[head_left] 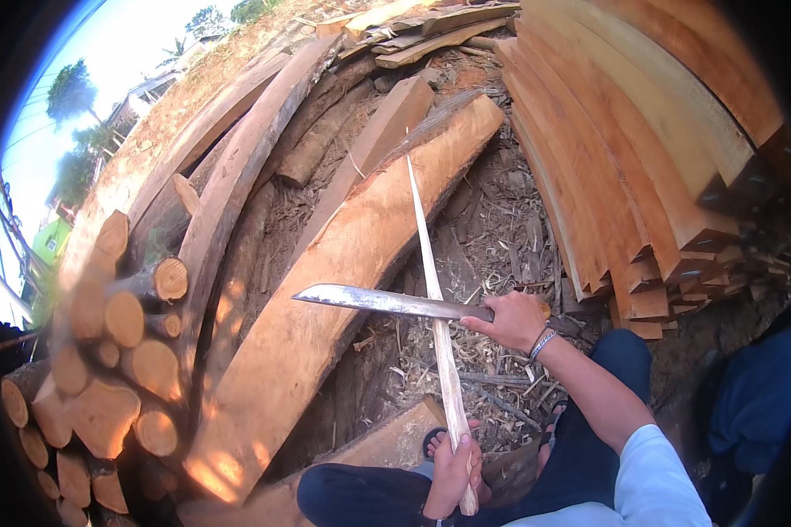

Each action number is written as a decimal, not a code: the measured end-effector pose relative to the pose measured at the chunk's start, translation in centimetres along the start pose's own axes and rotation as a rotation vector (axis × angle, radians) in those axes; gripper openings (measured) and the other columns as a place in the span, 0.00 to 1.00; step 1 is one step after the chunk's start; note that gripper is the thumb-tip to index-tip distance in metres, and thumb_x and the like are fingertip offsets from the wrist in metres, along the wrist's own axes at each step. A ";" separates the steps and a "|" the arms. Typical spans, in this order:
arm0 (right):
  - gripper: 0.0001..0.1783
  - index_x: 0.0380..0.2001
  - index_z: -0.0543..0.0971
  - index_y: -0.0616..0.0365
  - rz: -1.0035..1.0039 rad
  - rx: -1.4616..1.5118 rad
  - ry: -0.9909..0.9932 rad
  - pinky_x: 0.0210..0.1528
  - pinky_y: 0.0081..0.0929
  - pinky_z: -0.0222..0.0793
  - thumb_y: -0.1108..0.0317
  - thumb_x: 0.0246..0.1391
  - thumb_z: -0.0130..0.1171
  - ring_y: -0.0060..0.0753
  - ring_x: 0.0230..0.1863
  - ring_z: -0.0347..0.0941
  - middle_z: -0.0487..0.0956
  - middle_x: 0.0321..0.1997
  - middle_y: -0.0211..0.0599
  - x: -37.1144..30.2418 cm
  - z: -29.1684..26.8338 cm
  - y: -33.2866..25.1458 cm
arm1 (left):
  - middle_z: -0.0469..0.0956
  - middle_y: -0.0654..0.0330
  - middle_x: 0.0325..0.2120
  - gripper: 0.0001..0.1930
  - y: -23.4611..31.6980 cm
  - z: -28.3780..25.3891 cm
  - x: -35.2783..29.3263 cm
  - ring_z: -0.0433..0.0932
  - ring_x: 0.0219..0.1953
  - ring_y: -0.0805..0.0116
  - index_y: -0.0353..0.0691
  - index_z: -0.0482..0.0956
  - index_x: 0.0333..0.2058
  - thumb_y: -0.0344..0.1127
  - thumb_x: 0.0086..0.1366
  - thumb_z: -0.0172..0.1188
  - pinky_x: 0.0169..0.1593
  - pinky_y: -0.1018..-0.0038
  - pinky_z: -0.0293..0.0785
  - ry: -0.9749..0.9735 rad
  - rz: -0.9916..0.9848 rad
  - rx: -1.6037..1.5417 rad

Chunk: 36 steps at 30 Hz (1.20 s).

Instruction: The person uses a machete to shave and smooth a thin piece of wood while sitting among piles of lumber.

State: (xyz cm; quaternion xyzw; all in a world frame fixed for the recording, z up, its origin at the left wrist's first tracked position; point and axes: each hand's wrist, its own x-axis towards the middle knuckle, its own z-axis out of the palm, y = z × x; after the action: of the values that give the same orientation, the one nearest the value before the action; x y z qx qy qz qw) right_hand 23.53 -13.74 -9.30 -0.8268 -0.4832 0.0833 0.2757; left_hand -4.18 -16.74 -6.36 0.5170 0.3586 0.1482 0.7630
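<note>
My left hand is closed around the lower end of a long pale wooden stick, which tapers to a thin point away from me. In my right hand is the handle of a machete, its broad blade pointing left. The blade crosses the stick at about its middle; whether they touch I cannot tell. Beyond the blade, the stick's thin end passes over a thick sawn slab lying diagonally. My fingers hide most of the machete's handle.
Sawn planks are stacked on the right. Cut logs are piled at the left, beside long beams. Wood shavings litter the ground. Another board lies near my feet. A person in dark blue clothing is at the right edge.
</note>
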 end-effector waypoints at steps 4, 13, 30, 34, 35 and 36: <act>0.45 0.23 0.84 0.57 -0.102 -0.058 0.017 0.31 0.47 0.75 0.20 0.50 0.48 0.50 0.26 0.81 0.81 0.20 0.48 -0.3 -0.3 0.3 | 0.66 0.64 0.20 0.18 0.1 0.3 -0.3 0.62 0.13 0.80 0.30 0.65 0.56 0.40 0.79 0.42 0.15 0.81 0.60 0.035 -0.020 -0.014; 0.46 0.28 0.87 0.55 -0.114 -0.050 0.006 0.33 0.47 0.76 0.18 0.49 0.47 0.50 0.28 0.82 0.81 0.21 0.48 -0.4 0.1 0.6 | 0.66 0.64 0.21 0.19 -0.5 -0.2 0.1 0.62 0.13 0.80 0.31 0.65 0.58 0.39 0.79 0.41 0.16 0.81 0.59 0.059 -0.007 0.005; 0.43 0.25 0.85 0.58 0.083 0.048 0.105 0.34 0.47 0.75 0.22 0.52 0.49 0.51 0.28 0.81 0.80 0.20 0.48 1.2 -0.9 1.3 | 0.65 0.65 0.21 0.20 0.1 0.1 -0.4 0.61 0.12 0.80 0.30 0.64 0.59 0.40 0.79 0.41 0.17 0.82 0.60 -0.040 -0.051 -0.026; 0.41 0.25 0.84 0.58 0.057 0.113 0.069 0.34 0.48 0.75 0.25 0.54 0.50 0.53 0.27 0.80 0.79 0.19 0.49 0.0 -0.7 1.3 | 0.65 0.65 0.22 0.21 0.5 -0.6 0.0 0.61 0.13 0.80 0.30 0.61 0.60 0.41 0.79 0.40 0.16 0.83 0.61 -0.060 -0.018 -0.104; 0.39 0.23 0.83 0.58 0.012 0.109 0.034 0.34 0.49 0.74 0.27 0.54 0.52 0.54 0.27 0.80 0.78 0.18 0.50 -0.9 -0.8 0.6 | 0.65 0.65 0.22 0.21 0.7 -0.8 0.0 0.61 0.13 0.80 0.30 0.61 0.60 0.41 0.79 0.40 0.16 0.83 0.61 -0.058 0.004 -0.139; 0.38 0.22 0.81 0.58 -0.024 0.098 0.003 0.33 0.50 0.72 0.29 0.55 0.53 0.55 0.26 0.79 0.78 0.18 0.50 -2.0 -1.3 0.1 | 0.65 0.64 0.22 0.21 0.9 -1.0 0.0 0.61 0.13 0.80 0.30 0.61 0.60 0.42 0.79 0.39 0.17 0.83 0.61 -0.068 0.022 -0.176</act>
State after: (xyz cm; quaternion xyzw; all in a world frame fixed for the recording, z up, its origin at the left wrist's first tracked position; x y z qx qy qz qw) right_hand 23.12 -15.93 -8.57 -0.8067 -0.4878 0.1021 0.3175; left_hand -4.74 -15.67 -5.80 0.4566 0.3127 0.1698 0.8154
